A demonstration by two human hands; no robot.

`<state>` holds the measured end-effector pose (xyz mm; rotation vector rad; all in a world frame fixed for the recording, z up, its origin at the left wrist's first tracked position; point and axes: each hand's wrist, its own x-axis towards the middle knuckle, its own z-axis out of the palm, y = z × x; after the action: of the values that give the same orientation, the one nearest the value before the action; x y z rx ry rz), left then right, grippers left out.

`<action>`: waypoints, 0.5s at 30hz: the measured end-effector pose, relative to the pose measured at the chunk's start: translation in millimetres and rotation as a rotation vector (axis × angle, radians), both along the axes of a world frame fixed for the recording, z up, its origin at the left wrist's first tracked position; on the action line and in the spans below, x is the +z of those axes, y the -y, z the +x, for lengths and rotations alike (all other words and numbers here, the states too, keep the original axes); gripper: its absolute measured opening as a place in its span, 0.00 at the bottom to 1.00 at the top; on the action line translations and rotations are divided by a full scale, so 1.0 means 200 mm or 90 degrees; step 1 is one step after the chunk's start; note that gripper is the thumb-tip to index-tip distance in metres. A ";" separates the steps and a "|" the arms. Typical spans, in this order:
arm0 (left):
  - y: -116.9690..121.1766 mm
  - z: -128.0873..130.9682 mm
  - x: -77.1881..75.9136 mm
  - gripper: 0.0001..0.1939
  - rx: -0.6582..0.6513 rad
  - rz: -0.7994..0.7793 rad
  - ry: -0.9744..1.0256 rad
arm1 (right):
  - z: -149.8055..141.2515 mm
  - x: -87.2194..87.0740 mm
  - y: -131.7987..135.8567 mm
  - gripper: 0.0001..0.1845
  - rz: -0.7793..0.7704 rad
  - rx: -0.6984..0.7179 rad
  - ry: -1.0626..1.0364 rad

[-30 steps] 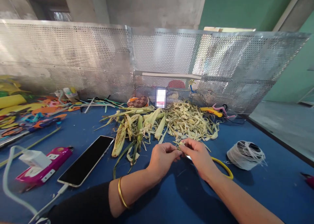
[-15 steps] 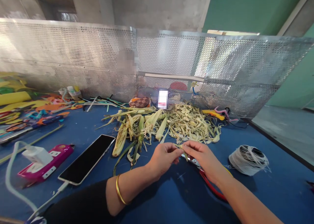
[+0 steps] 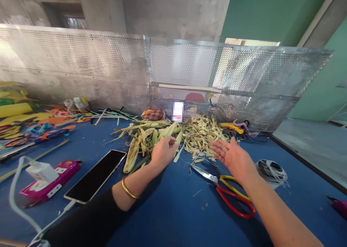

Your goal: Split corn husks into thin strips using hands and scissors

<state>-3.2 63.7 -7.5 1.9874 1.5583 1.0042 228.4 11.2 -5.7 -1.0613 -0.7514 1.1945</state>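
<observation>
Husks (image 3: 132, 155) lie piled at the fingers of the left hand (image 3: 164, 153), which are curled, grip unclear. Shreds (image 3: 202, 133) lie just beyond the right hand (image 3: 236, 159), its fingers extended, open. Scissors (image 3: 213, 178) rest nearer, on the blue table (image 3: 168, 214).

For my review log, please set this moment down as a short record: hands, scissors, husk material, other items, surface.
left hand: left hand, fingers curled, over the long husks; whether it grips any cannot be told
right hand: right hand, open, palm showing, nothing seen in it
scissors: scissors with one red and one yellow handle, lying near the right hand
husk material: long husks; shredded pile to their right
other items: phone with cable attached; magenta power strip; white string spool
surface: blue table
</observation>
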 end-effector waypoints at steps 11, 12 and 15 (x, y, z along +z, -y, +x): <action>-0.18 0.07 -0.04 0.12 0.043 -0.022 -0.273 | -0.17 -0.11 0.07 0.13 0.200 0.129 1.113; -0.18 0.06 -0.05 0.11 0.042 -0.021 -0.269 | -0.18 -0.11 0.07 0.13 0.197 0.138 1.124; -0.18 0.04 -0.07 0.07 0.041 -0.012 -0.225 | -0.17 -0.12 0.06 0.13 0.179 0.142 1.129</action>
<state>5.7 99.4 -21.5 2.2041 1.8128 0.6814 193.5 -0.9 -29.0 -1.6709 -2.3088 -0.0394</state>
